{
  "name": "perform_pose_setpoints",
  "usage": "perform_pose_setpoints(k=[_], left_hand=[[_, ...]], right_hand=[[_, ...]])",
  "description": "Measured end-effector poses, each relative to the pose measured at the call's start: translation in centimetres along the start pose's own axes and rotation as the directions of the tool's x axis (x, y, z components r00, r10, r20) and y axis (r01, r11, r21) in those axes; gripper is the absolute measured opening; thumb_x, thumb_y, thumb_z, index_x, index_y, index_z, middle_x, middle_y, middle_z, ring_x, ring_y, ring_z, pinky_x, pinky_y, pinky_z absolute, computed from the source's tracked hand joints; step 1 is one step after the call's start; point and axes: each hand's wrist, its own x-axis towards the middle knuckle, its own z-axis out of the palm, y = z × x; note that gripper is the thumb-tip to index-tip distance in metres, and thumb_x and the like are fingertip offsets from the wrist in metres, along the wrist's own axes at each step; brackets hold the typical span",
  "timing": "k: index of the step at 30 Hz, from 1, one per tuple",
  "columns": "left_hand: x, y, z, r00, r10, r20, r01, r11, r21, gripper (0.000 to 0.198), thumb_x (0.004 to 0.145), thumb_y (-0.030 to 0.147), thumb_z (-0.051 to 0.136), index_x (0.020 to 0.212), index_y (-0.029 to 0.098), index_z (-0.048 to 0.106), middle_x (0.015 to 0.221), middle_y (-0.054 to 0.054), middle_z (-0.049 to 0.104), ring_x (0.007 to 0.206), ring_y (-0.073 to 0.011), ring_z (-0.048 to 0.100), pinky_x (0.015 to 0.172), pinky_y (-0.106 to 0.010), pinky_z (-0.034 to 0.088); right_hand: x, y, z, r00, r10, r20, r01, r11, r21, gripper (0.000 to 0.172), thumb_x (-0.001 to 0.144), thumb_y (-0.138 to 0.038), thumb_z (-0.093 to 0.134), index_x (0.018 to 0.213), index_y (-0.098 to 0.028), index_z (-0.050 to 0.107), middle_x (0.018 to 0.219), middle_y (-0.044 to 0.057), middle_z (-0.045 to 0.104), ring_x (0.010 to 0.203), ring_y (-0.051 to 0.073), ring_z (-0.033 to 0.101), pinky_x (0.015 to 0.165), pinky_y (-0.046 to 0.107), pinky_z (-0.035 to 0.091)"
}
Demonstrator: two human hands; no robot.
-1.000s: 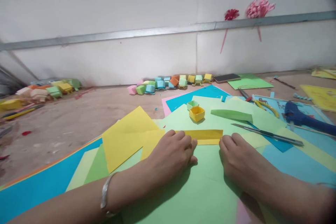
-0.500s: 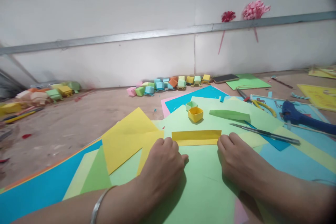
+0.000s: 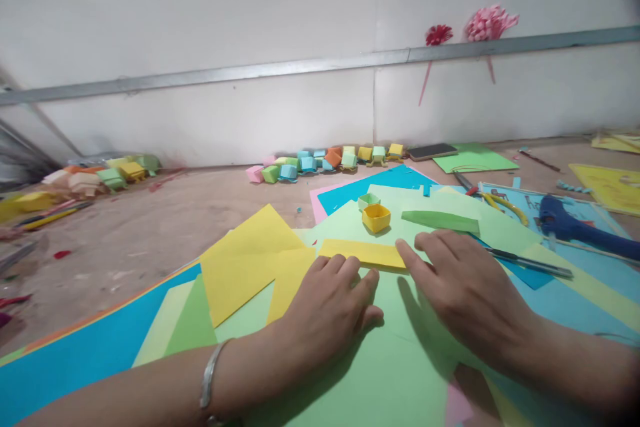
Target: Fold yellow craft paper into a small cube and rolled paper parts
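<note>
A folded yellow paper strip lies flat on the light green paper sheet. The fingertips of my left hand rest at the strip's left part and near edge, fingers slightly apart. With its index finger stretched out, my right hand touches the strip's right end; its thumb is hidden. Just beyond the strip stand a small yellow paper box and a small green paper box. A curved green paper strip is past my right hand, which partly covers a craft knife.
Yellow paper sheets overlap at left. To the right are a blue glue gun and yellow-handled pliers. Several folded paper figures line the wall beside a phone. More figures sit far left.
The strip has gone from standing partly raised to lying flat. My right hand has moved inward with its index finger extended, and the left fingers have moved right and loosened.
</note>
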Motion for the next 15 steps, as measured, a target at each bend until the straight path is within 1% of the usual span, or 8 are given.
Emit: perform_pose_setpoints(k=[3, 5, 7, 9, 10, 13, 14, 15], left_hand=[[-0.2, -0.1, 0.3, 0.998, -0.021, -0.065, 0.02, 1.0, -0.016, 0.019, 0.088, 0.035, 0.061, 0.082, 0.017, 0.061, 0.078, -0.006, 0.061, 0.07, -0.0215, 0.052, 0.061, -0.033, 0.037], [-0.4, -0.2, 0.5, 0.99, -0.037, -0.135, 0.031, 0.998, -0.046, 0.016, 0.09, 0.028, 0.057, 0.078, 0.017, 0.06, 0.075, -0.005, 0.06, 0.067, -0.0207, 0.05, 0.059, -0.033, 0.036], [-0.4, -0.4, 0.6, 0.982, -0.044, -0.182, 0.028, 0.995, -0.092, 0.014, 0.091, 0.024, 0.052, 0.088, 0.015, 0.062, 0.077, -0.006, 0.061, 0.068, -0.0209, 0.051, 0.06, -0.033, 0.036], [-0.3, -0.5, 0.6, 0.984, -0.052, -0.17, 0.028, 0.989, -0.144, 0.02, 0.093, 0.027, 0.047, 0.099, 0.016, 0.063, 0.08, -0.006, 0.062, 0.071, -0.0219, 0.053, 0.062, -0.034, 0.038], [-0.2, -0.6, 0.5, 0.988, -0.059, -0.143, 0.034, 0.985, -0.171, 0.023, 0.095, 0.029, 0.045, 0.099, 0.018, 0.064, 0.08, -0.006, 0.062, 0.072, -0.0224, 0.053, 0.063, -0.035, 0.039], [-0.1, -0.8, 0.5, 0.992, -0.093, -0.089, 0.068, 0.965, -0.255, 0.033, 0.097, 0.031, 0.039, 0.083, 0.019, 0.067, 0.08, -0.007, 0.061, 0.074, -0.0226, 0.054, 0.065, -0.036, 0.04], [-0.1, -0.9, 0.5, 0.99, -0.111, -0.091, 0.08, 0.953, -0.291, 0.033, 0.096, 0.028, 0.039, 0.08, 0.018, 0.066, 0.08, -0.007, 0.061, 0.074, -0.022, 0.055, 0.065, -0.036, 0.041], [-0.1, -0.9, 0.5, 0.986, -0.131, -0.103, 0.091, 0.939, -0.332, 0.03, 0.094, 0.025, 0.04, 0.08, 0.017, 0.065, 0.081, -0.007, 0.062, 0.074, -0.0214, 0.055, 0.065, -0.035, 0.041]], right_hand=[[-0.3, 0.4, 1.2, 0.999, 0.029, 0.043, -0.03, 0.999, 0.024, 0.035, 0.083, 0.0, 0.044, 0.109, -0.008, 0.066, 0.101, 0.022, 0.066, 0.085, 0.03, 0.059, 0.066, 0.037, 0.04], [-0.6, 0.3, 2.2, 0.992, 0.022, 0.127, -0.037, 0.993, 0.114, 0.037, 0.083, 0.0, 0.044, 0.113, -0.009, 0.064, 0.102, 0.021, 0.067, 0.086, 0.029, 0.061, 0.067, 0.036, 0.041], [-0.9, -0.1, 2.5, 0.977, -0.003, 0.213, -0.058, 0.959, 0.277, 0.036, 0.084, -0.001, 0.046, 0.113, -0.011, 0.064, 0.096, 0.016, 0.068, 0.086, 0.026, 0.061, 0.068, 0.034, 0.042], [-1.0, -0.6, 2.1, 0.962, -0.017, 0.271, -0.112, 0.884, 0.454, 0.028, 0.083, -0.004, 0.051, 0.103, -0.014, 0.067, 0.09, 0.011, 0.067, 0.083, 0.024, 0.06, 0.069, 0.033, 0.042], [-1.0, -0.9, 1.7, 0.958, -0.022, 0.285, -0.14, 0.834, 0.534, 0.023, 0.082, -0.006, 0.053, 0.096, -0.016, 0.067, 0.087, 0.009, 0.067, 0.081, 0.022, 0.059, 0.069, 0.032, 0.042], [-0.9, -1.4, 0.3, 0.97, -0.054, 0.236, -0.142, 0.664, 0.734, 0.019, 0.081, -0.007, 0.053, 0.086, -0.018, 0.068, 0.08, 0.005, 0.065, 0.074, 0.018, 0.057, 0.068, 0.03, 0.043], [-0.8, -1.4, 0.0, 0.982, -0.044, 0.185, -0.114, 0.641, 0.759, 0.021, 0.082, -0.006, 0.051, 0.088, -0.018, 0.068, 0.079, 0.005, 0.065, 0.073, 0.017, 0.057, 0.068, 0.03, 0.043], [-0.7, -1.4, -0.1, 0.991, -0.018, 0.129, -0.086, 0.654, 0.751, 0.023, 0.084, -0.006, 0.048, 0.09, -0.017, 0.068, 0.081, 0.006, 0.065, 0.073, 0.018, 0.056, 0.068, 0.03, 0.043]])
